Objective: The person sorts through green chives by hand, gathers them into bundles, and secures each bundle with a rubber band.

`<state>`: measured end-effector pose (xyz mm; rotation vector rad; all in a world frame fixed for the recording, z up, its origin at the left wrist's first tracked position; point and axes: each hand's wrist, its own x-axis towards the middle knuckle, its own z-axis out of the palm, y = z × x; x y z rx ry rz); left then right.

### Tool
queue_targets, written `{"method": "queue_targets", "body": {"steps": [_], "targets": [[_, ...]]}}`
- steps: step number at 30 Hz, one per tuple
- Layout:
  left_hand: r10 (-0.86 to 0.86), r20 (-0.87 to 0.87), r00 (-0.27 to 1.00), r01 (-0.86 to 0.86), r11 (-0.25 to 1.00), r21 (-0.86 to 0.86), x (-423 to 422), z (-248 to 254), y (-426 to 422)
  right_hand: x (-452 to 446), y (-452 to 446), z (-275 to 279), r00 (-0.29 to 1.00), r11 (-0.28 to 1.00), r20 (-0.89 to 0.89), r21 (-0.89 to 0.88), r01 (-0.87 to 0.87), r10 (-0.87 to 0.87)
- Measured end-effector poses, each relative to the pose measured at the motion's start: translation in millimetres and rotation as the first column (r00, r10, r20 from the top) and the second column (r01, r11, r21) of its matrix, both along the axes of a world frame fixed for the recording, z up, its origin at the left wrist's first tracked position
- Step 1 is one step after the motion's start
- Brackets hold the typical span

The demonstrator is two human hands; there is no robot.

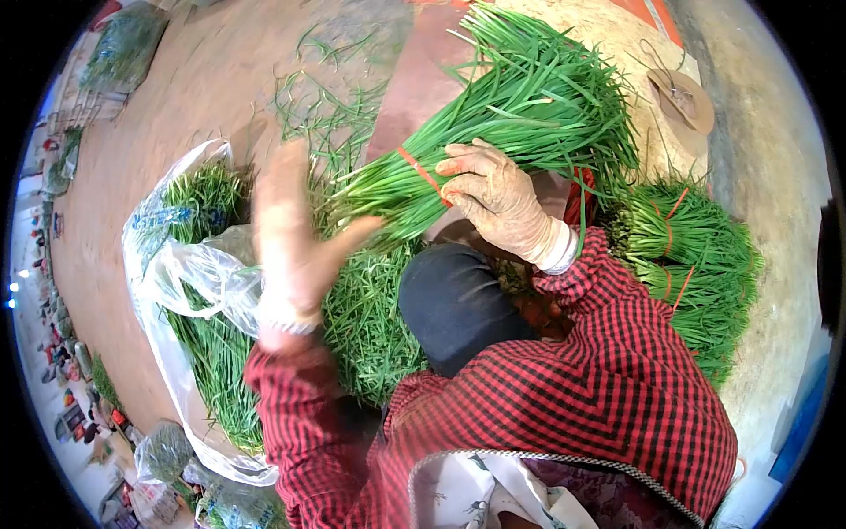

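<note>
Green bunch (520, 119) lies slantwise, leaves (568, 101) rightward, 1 orange-red band (423, 175) around its stems (374, 183).

The person's left arm, in a red-and-black checked cloth sleeve (304, 432), reaches forward from the body, a whitish band (289, 323) circling its wrist. The pale left hand (295, 229), blurred, is spread, its fingers pointing away from the body and close together, the thumb stretched out to the right, well apart from them. The right arm bends at the elbow, its forearm angling forward and inward to a white-cuffed wrist (557, 249). The right hand (498, 201), in a wrinkled, cream-coloured glove with orange-stained fingertips, shows its back, fingers curved leftward.
</note>
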<state>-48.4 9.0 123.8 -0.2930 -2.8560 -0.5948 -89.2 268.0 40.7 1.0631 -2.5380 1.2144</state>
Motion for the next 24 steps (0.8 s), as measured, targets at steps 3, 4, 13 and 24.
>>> {"method": "queue_targets", "body": {"steps": [3, 4, 13, 24], "targets": [[-0.1, 0.227, 0.969, 0.15, 0.965, -0.214, -34, -38, 57, 3, 4, 4, 1.0, 0.999, -0.002, -0.044, 0.024, -0.025], [-0.088, 0.302, 0.949, 0.155, 0.967, -0.204, -38, -50, 65, 4, 6, 7, 0.999, 0.996, 0.004, -0.078, 0.033, -0.032], [0.115, 0.38, 0.918, 0.024, 0.939, -0.342, -27, -70, 96, -47, -54, -2, 0.987, 0.987, -0.03, -0.024, 0.159, -0.16], [0.167, 0.339, 0.926, -0.037, 0.934, -0.357, -26, -71, 97, -59, 84, 43, 0.883, 0.84, -0.09, 0.276, 0.466, -0.46]]}}
